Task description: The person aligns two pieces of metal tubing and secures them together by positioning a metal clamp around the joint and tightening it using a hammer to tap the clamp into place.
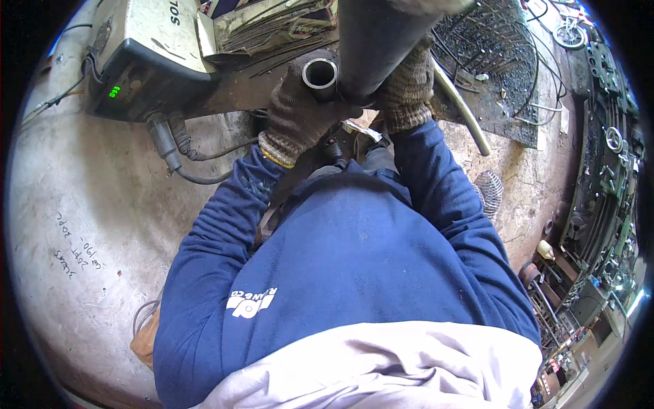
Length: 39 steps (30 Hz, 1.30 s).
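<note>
My left hand (293,116), in a dirty brown knit work glove, is closed around a metal tube (319,73). The tube's round open end faces up. Right beside it a thick dark grey pipe (376,44) rises toward the top edge, its lower end close to both hands. My right hand (411,88), in a similar glove, is closed against the right side of this pipe. Its fingers are partly hidden behind the pipe. Whether the tube and the pipe are joined cannot be seen.
A white and black machine (153,51) with a green display and cable plugs stands at left. Thin rods (272,34) lie on the bench behind my hands. A grate (487,51) with metal scraps and a pale hose (463,112) are at right. Green machinery (610,150) lines the far right.
</note>
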Each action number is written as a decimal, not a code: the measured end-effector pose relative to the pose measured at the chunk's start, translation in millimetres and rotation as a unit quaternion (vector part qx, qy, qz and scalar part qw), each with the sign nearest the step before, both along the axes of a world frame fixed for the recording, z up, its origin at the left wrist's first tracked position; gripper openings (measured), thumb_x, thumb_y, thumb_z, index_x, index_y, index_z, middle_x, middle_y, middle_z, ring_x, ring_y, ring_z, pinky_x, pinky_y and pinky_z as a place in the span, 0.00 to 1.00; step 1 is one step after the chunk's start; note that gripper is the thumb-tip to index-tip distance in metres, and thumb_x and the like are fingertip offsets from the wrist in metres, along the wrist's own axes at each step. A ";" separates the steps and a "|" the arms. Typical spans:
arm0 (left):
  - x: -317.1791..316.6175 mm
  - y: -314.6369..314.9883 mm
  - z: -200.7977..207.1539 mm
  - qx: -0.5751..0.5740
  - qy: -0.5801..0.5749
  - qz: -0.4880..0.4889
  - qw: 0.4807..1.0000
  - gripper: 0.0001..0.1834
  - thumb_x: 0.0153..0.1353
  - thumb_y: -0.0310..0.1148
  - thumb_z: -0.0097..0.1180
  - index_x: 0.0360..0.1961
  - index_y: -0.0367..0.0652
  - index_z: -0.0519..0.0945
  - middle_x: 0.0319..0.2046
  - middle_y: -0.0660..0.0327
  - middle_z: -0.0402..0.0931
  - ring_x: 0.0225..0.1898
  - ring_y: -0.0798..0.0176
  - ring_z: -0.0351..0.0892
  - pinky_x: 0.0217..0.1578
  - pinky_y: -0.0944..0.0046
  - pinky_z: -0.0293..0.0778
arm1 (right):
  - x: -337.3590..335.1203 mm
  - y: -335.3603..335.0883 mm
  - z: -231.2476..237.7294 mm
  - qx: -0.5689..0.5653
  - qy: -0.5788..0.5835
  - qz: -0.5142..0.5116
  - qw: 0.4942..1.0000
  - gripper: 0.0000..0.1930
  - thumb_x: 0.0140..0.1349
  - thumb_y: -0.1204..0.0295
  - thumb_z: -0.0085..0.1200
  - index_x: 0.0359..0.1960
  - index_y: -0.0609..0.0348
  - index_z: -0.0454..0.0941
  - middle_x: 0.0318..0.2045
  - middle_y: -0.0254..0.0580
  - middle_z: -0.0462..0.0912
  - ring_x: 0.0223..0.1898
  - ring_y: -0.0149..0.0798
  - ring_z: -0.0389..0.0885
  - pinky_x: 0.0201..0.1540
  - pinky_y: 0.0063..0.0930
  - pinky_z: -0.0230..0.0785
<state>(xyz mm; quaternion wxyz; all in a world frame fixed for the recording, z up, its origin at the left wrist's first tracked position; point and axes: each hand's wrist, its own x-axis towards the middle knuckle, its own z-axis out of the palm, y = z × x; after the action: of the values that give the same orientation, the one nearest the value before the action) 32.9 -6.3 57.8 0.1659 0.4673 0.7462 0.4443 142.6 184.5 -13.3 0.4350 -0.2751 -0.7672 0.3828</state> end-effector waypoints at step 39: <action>14.0 3.5 12.3 -0.048 -0.031 0.039 0.998 0.46 0.40 0.58 0.81 0.54 0.40 0.76 0.47 0.52 0.84 0.49 0.49 0.84 0.49 0.53 0.79 | -11.4 -11.3 43.3 -0.344 0.185 0.181 0.902 0.38 0.72 0.40 0.42 0.64 0.64 0.72 0.56 0.52 0.80 0.56 0.47 0.80 0.61 0.41 0.71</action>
<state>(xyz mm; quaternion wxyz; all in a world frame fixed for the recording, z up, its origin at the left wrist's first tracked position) 46.8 -2.8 70.1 0.1936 0.4158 0.7787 0.4281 131.2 173.2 30.0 0.3708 -0.1882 -0.5298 0.7392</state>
